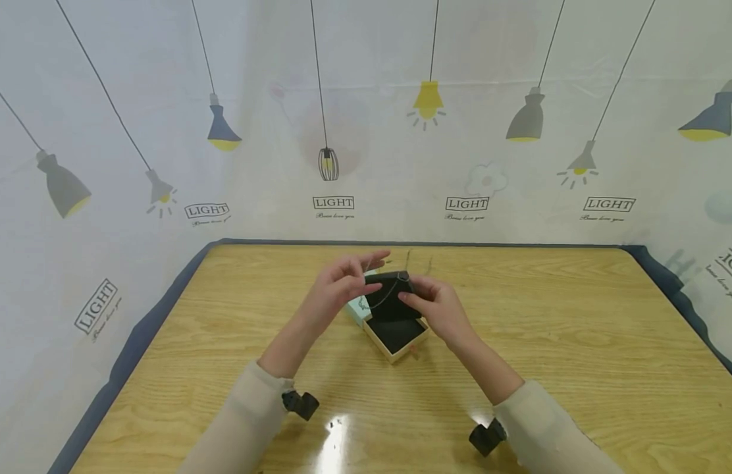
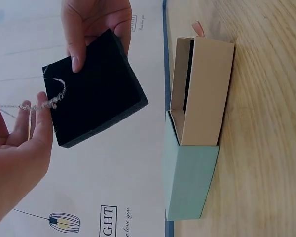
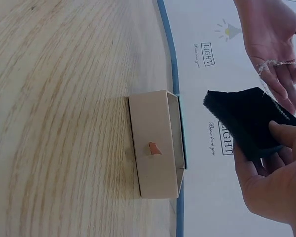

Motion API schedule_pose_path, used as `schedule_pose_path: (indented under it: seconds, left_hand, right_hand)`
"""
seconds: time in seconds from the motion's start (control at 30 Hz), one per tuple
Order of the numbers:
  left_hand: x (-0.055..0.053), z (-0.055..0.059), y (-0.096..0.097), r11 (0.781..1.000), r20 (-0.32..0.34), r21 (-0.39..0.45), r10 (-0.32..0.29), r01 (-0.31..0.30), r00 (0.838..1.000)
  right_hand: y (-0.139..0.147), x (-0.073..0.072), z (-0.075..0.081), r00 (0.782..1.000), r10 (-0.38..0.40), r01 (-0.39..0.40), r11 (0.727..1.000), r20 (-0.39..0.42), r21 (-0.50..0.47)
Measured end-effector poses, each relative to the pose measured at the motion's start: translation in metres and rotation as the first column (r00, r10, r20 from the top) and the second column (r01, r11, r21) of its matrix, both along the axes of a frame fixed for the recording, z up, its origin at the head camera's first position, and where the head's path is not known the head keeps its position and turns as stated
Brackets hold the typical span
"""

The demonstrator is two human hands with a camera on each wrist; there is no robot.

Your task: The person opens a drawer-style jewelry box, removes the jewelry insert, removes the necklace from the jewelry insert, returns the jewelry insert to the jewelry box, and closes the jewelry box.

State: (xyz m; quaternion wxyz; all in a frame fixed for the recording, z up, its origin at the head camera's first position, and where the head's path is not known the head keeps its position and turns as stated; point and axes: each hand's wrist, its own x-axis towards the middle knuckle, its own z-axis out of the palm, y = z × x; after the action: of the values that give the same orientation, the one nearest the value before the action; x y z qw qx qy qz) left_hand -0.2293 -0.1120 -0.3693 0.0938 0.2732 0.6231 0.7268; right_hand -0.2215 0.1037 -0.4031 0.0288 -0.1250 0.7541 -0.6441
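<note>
My right hand (image 1: 440, 306) grips a square black foam pad (image 2: 96, 91) by its edge, thumb on the face and fingers behind. The pad is tilted up above the box. A thin silver chain necklace (image 2: 37, 106) runs from the pad's edge across to my left hand (image 1: 339, 283), which holds it at the fingers; in the right wrist view the chain (image 3: 278, 62) crosses those fingers. Below both hands stands a small box with a cream drawer (image 2: 209, 91) pulled partly out of its mint-green sleeve (image 2: 195, 182). A black lining (image 1: 395, 334) shows inside the drawer.
The box rests on a wood-grain table (image 1: 579, 342). A small pink ribbon tab (image 3: 155, 148) sticks out from the drawer's front. Behind the table hangs a pale cloth (image 1: 378, 39) printed with lamps, with a dark blue band along the table's edge.
</note>
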Motion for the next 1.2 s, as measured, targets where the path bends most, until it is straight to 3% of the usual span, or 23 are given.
schedule_pose_path:
  seconds: [0.2, 0.27, 0.37, 0.47, 0.57, 0.7, 0.9, 1.07, 1.2]
  left_hand:
    - [0.002, 0.001, 0.001, 0.990, -0.126, -0.096, -0.113, 0.101, 0.986]
    - [0.002, 0.001, 0.001, 0.985, -0.139, -0.104, -0.155, 0.141, 0.978]
    - [0.001, 0.000, 0.002, 0.979, -0.099, -0.090, -0.193, 0.184, 0.976]
    - [0.002, -0.002, 0.004, 0.983, -0.009, -0.051, -0.176, 0.175, 0.984]
    - [0.003, -0.004, 0.006, 0.994, 0.074, -0.049, -0.091, 0.094, 0.993]
    - [0.004, -0.004, 0.009, 0.991, 0.118, -0.129, 0.046, -0.030, 0.992]
    - [0.011, -0.001, 0.014, 0.945, 0.056, -0.273, 0.203, -0.181, 0.977]
    - [0.016, -0.001, 0.021, 0.880, -0.057, -0.361, 0.310, -0.309, 0.949]
    - [0.016, -0.002, 0.027, 0.833, -0.160, -0.395, 0.352, -0.387, 0.922]
  right_hand:
    - [0.000, -0.001, 0.000, 1.000, 0.007, -0.007, 1.000, 0.006, -0.002]
    - [-0.001, -0.001, 0.000, 1.000, 0.007, -0.007, 1.000, 0.006, 0.000]
    - [-0.001, 0.000, 0.001, 1.000, 0.005, -0.005, 1.000, 0.005, 0.011]
    - [-0.001, 0.000, 0.001, 1.000, 0.004, -0.004, 1.000, -0.001, 0.022]
    - [-0.002, 0.000, 0.001, 1.000, 0.008, -0.008, 1.000, 0.004, 0.014]
    - [-0.004, 0.000, 0.001, 1.000, -0.001, 0.001, 1.000, 0.029, -0.005]
    - [-0.005, 0.001, 0.002, 0.999, -0.019, 0.020, 1.000, 0.036, -0.018]
    - [-0.006, 0.002, 0.001, 1.000, -0.001, 0.002, 1.000, 0.020, -0.027]
    - [-0.006, 0.004, 0.001, 1.000, 0.016, -0.016, 1.000, -0.027, 0.025]
